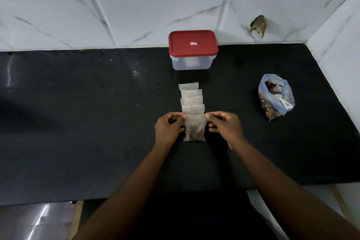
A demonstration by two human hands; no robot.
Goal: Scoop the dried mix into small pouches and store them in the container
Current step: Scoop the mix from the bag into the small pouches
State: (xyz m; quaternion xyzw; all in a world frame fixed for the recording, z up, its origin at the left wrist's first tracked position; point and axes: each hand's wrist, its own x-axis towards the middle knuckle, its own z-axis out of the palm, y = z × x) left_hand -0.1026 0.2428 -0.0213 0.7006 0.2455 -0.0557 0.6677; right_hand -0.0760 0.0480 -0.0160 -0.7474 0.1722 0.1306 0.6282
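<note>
Filled pouch (195, 130) of dried mix, held at the centre of the black counter (78, 122): the left hand (169, 129) and right hand (225, 125) each pinch a top corner with curled fingers. Behind it lies a row of four overlapping pouches (191, 98). Farther back — the container (192, 50), its red lid on. To the right stands the open bag of mix (275, 97).

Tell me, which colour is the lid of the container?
The lid is red, with a small label in its middle; the head view shows it.
</note>
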